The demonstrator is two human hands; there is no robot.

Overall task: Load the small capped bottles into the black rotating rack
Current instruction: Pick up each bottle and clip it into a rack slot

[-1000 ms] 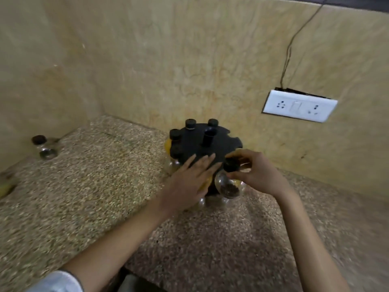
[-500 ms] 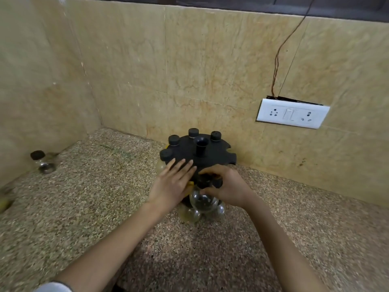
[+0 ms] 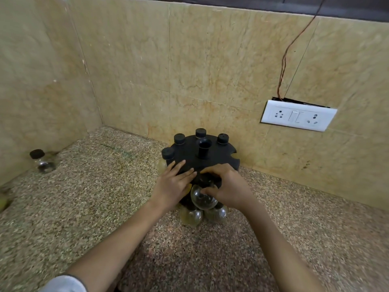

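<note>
The black rotating rack (image 3: 216,153) stands on the counter by the back wall, with a central post and several black-capped bottles hanging in its rim slots. My left hand (image 3: 175,183) lies flat on the rack's near top, fingers spread. My right hand (image 3: 226,187) grips the neck of a round clear bottle (image 3: 202,200) at the rack's near edge; its cap is hidden under my fingers. Two more round bottles (image 3: 191,216) hang lower at the front. One loose capped bottle (image 3: 43,162) stands far left on the counter.
The speckled granite counter (image 3: 94,197) meets tiled walls at the back and left. A white switch and socket plate (image 3: 297,115) with a wire running up sits on the back wall to the right. Something greenish (image 3: 3,204) lies at the left edge.
My right hand has brought the clear bottle from the rack's right side in to its near edge. My left hand stayed on the rack top. The view tilted up and drew closer.
</note>
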